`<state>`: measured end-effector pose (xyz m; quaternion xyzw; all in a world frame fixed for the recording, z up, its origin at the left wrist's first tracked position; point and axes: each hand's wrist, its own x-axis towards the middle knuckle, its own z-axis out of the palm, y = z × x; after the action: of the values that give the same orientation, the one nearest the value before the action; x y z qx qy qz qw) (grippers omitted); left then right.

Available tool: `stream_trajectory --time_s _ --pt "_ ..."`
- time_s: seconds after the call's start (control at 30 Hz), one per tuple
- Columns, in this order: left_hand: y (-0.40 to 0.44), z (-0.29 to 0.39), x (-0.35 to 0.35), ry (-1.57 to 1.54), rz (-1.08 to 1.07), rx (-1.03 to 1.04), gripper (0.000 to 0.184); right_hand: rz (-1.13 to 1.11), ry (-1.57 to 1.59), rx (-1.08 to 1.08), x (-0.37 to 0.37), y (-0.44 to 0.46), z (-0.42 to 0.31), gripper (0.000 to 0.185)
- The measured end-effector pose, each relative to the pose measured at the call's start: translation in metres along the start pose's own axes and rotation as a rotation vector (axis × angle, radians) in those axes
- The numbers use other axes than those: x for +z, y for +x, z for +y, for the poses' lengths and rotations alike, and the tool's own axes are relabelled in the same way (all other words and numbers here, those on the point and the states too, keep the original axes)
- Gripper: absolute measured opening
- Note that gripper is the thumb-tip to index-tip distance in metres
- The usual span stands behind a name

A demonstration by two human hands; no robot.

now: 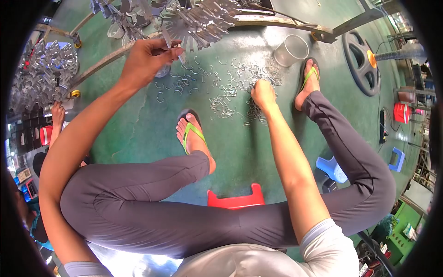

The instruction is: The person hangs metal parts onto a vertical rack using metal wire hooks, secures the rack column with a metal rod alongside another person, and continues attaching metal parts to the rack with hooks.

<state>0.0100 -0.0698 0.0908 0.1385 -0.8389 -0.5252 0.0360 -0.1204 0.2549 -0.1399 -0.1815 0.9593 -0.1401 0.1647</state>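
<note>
Near the hanging cluster of flat metal parts (198, 23), my left hand (146, 60) is closed in a pinch. Between its thumb and fingers is a thin, pale metal piece (181, 58), only partly visible. Scattered across the green floor lie many small curved wire hooks (224, 87). My right hand (264, 95) reaches down over the denser part of this pile, its fingers curled together and mostly turned from view. What it holds, if anything, is hidden. A clear plastic cup (291, 51) is on the floor to the upper right of my right hand.
A metal frame rail (277, 21) crosses the top. More metal parts (46, 69) hang at left, near another person's foot (57, 113). A red stool (236, 199) is beneath me, a blue stool (331, 169) to the right. A black wheel-shaped base (353, 64) stands upper right.
</note>
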Motion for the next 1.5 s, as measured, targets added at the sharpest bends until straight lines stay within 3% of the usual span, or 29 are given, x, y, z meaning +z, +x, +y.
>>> stream_trajectory --time_s 0.13,0.23,0.33,0.5,0.63,0.73,1.0,1.1,1.2,1.43,1.5 --pt "0.001 -0.008 -0.008 0.086 0.020 0.048 0.036 0.115 0.119 0.049 -0.007 -0.010 -0.008 0.016" --pt "0.004 -0.007 -0.012 0.179 -0.038 -0.026 0.045 0.081 0.222 -0.208 -0.002 -0.014 -0.012 0.014" --pt "0.003 -0.003 -0.009 0.176 -0.045 -0.037 0.047 0.007 0.019 -0.166 0.001 -0.013 -0.012 0.015" --pt "0.002 -0.003 -0.009 0.140 -0.039 0.000 0.049 0.045 0.052 -0.138 -0.007 -0.018 -0.020 0.024" --pt "0.005 -0.001 -0.011 0.178 -0.058 -0.015 0.049 -0.112 0.148 -0.639 -0.003 -0.021 -0.026 0.037" --pt "0.005 -0.004 -0.006 0.116 0.005 0.076 0.039 -0.156 0.068 -0.555 -0.003 -0.022 -0.027 0.034" --pt "0.004 0.000 -0.004 0.072 -0.019 0.030 0.042 -0.021 0.070 -0.340 0.003 -0.035 -0.028 0.021" --pt "0.004 0.001 -0.007 0.109 -0.057 -0.002 0.044 -0.120 0.038 -0.281 0.011 -0.029 -0.021 0.018" --pt "0.005 -0.002 -0.008 0.097 -0.071 -0.001 0.047 -0.013 0.118 -0.223 0.014 -0.029 -0.020 0.015" --pt "0.003 0.003 -0.006 0.129 -0.063 -0.011 0.045 -0.048 0.110 -0.414 0.011 -0.029 -0.038 0.016" --pt "0.003 0.003 -0.007 0.156 -0.076 -0.027 0.045 -0.167 0.016 -0.345 0.009 -0.028 -0.038 0.019"
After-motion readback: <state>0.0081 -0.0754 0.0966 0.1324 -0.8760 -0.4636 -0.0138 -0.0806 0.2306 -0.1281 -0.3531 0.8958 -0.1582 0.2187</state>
